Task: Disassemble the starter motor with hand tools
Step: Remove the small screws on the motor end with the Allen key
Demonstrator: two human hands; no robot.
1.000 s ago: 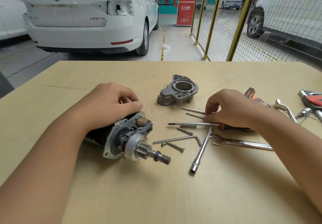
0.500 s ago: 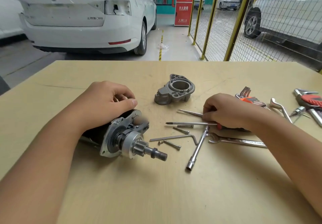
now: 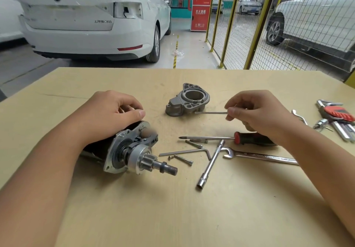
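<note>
The starter motor (image 3: 132, 150) lies on its side on the wooden table (image 3: 192, 208), its pinion gear and shaft pointing toward the lower right. My left hand (image 3: 111, 112) grips the top of its black body. My right hand (image 3: 255, 112) is raised above the table and pinches a long thin bolt (image 3: 210, 113) held level, its tip pointing left. The removed grey nose housing (image 3: 187, 99) sits between my hands, further back.
Below my right hand lie a red-and-black screwdriver (image 3: 240, 138), an L-shaped socket wrench (image 3: 210, 165), a hex key (image 3: 184, 152), an open-end spanner (image 3: 259, 156) and loose bolts (image 3: 183, 159). A hex key set (image 3: 336, 114) lies at the right. Cars and a mesh fence stand behind.
My right hand has risen from the tools on the table, lifting one long bolt clear. The screwdriver handle it covered is now exposed. My left hand stays on the motor.
</note>
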